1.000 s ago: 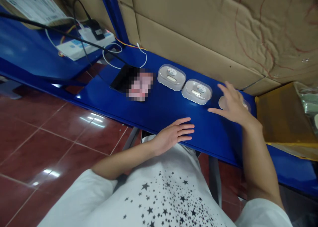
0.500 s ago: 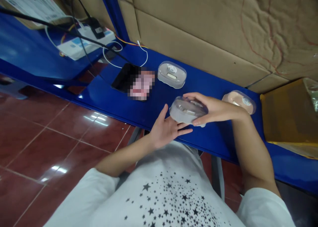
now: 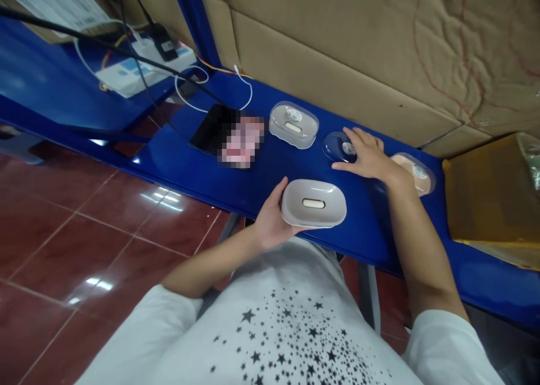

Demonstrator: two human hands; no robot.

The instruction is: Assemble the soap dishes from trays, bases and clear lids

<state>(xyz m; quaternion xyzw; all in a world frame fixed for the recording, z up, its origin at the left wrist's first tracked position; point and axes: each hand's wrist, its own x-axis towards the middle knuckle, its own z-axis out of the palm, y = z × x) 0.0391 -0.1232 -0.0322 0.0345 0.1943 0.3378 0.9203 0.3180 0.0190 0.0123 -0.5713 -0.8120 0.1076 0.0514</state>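
My left hand holds a light grey soap dish without its lid, thumb on the near-left rim and fingers underneath. The dish faces up and shows a white, bar-shaped piece in the slot at its bottom. My right hand grips a clear lid with a round sticker, thumb and fingers curved round its right side, low over the blue shelf. Whether the lid rests on the shelf is hard to see. Behind it is a grey soap dish with a clear lid.
A pinkish lidded soap dish lies beyond my right wrist, beside a taped cardboard box. To the left are a dark device with a blurred screen, a power strip and cables. A cardboard sheet lines the back.
The soap dish has come apart: its body now sits in my left hand, which was open beneath it. My right hand has carried the clear lid away, toward the back of the shelf.
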